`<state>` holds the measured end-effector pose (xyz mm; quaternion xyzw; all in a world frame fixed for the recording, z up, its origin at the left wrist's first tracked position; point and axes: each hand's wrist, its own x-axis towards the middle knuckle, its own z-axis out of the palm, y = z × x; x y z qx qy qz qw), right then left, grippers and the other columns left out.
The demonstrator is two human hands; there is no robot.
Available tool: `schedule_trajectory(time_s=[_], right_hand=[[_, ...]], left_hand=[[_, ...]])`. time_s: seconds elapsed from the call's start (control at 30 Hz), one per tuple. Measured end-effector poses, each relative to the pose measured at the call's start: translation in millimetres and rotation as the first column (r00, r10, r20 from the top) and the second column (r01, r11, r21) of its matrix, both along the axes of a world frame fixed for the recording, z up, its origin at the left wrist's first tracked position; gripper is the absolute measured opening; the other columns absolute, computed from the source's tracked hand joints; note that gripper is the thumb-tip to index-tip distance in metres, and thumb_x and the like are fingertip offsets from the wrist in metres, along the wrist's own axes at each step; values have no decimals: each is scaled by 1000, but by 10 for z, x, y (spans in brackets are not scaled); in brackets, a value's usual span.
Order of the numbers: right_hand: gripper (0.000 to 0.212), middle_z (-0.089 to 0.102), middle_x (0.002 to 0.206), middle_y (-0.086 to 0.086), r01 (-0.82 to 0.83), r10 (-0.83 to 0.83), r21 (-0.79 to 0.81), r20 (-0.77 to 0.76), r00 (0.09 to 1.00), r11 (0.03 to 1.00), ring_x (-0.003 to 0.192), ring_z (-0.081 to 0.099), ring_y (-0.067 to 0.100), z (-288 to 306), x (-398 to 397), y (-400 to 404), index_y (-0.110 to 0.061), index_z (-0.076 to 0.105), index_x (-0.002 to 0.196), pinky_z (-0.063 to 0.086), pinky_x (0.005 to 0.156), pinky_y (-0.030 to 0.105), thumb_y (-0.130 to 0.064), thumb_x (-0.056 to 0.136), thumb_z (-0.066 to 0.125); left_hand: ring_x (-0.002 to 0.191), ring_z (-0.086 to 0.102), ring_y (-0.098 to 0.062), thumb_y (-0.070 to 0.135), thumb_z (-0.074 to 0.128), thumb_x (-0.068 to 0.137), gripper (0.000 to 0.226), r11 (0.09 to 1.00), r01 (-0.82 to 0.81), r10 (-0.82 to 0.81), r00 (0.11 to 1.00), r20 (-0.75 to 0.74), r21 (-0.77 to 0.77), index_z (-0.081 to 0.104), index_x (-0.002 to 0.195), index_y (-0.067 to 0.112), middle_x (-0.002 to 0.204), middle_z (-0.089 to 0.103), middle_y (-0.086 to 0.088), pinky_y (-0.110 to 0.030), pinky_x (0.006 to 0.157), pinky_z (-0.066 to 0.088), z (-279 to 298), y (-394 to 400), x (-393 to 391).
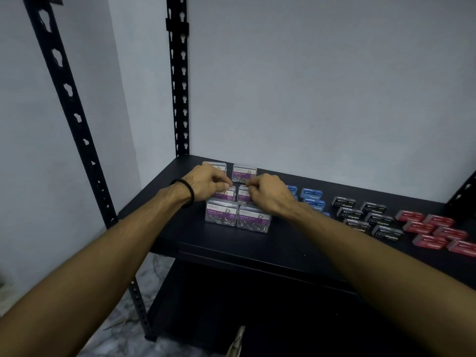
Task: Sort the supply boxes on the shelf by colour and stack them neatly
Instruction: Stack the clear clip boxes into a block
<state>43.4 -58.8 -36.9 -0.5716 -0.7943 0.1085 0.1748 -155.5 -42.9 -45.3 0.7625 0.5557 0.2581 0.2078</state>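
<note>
At the left end of the black shelf (pixel 257 243) stands a block of clear paper clip boxes (pixel 221 215) with purple labels, set in two columns and three rows running back toward the wall. The left hand (pixel 206 185), with a dark band (pixel 186 193) on its wrist, rests over the middle-row box of the left column, its fingers curled down onto the box's top edge as if pinching it. Just beside it, the right hand (pixel 269 194) does the same on the middle-row box of the right column, fingers bent and closed on the near edge; exactly how firmly either hand grips cannot be told. To the right of the hands lie the blue boxes (pixel 313 195), partly hidden behind the right wrist, then the black staple boxes (pixel 360 215) in a loose two-column cluster, and at the far right the red boxes (pixel 435 229), reaching the frame edge. Judging from this layout, the sorting by colour looks essentially done, since each colour sits in its own group, well apart from the next. What seems left is the neatening: the clear boxes are being squared up now, while the black and red groups lie slightly askew and spread flat, so tidier stacking there probably remains.
</note>
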Motion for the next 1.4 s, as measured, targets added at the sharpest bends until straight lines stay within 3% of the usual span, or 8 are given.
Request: schedule_trajectory(time_s=[0.37, 0.7, 1.0, 1.1, 1.23, 1.3, 1.4], right_hand=[[33, 67, 123, 5, -2, 2, -4, -5, 1000, 1000, 106, 63, 19, -3, 58, -187, -13, 66, 122, 53, 93, 42, -19, 99, 43], [33, 68, 122, 4, -23, 23, -3, -34, 999, 1000, 107, 63, 18, -12, 116, -287, -13, 66, 122, 52, 94, 40, -18, 99, 43], [33, 68, 120, 4, -42, 41, -17, -40, 998, 999, 105, 63, 18, -23, 155, -335, -12, 66, 120, 52, 94, 40, -19, 98, 43], [42, 66, 127, 2, -58, 56, -44, -48, 997, 997, 108, 62, 16, -20, 183, -339, -14, 62, 128, 51, 95, 39, -39, 98, 47], [80, 50, 145, 3, -112, 114, -78, 24, 993, 991, 126, 52, 20, -20, 234, -334, -17, 43, 146, 42, 97, 36, -64, 83, 57], [91, 45, 147, 5, -138, 148, -114, 92, 985, 984, 126, 49, 22, -39, 253, -318, -18, 35, 150, 42, 95, 35, -62, 77, 66], [93, 44, 145, 5, -134, 148, -100, 152, 977, 986, 127, 47, 22, -93, 259, -289, -20, 33, 150, 44, 100, 39, -51, 73, 75]], left_hand=[[86, 58, 6, 31, 67, 88, 15, 1000, 19, -20, 999, -33, -13, 73, 101, 30, 98, 69, 13, -10, 69, 40, 11, -132, 57], [82, 56, 11, 31, 67, 87, 14, 999, 36, -37, 999, -31, -17, 74, 100, 31, 84, 63, 25, -7, 64, 37, 42, -238, 87], [88, 59, 3, 34, 66, 87, 14, 999, 39, -41, 998, -52, -35, 72, 100, 32, 89, 65, 21, -16, 71, 45, 59, -286, 92], [99, 58, 0, 47, 66, 83, 29, 997, 39, -42, 998, -43, -71, 70, 108, 32, 104, 67, 15, -28, 90, 48, 70, -279, 73], [117, 49, -8, 57, 78, 65, 76, 965, 107, -134, 986, -98, -242, 51, 132, 34, 128, 53, 14, -31, 100, 40, 121, -300, 4], [122, 46, -10, 48, 84, 61, 91, 958, 116, -163, 973, -163, -264, 42, 139, 31, 135, 48, 12, -32, 104, 39, 123, -302, -9], [119, 48, -10, 35, 87, 61, 93, 961, 103, -163, 960, -228, -255, 40, 141, 29, 133, 47, 12, -29, 101, 41, 82, -301, 21]])
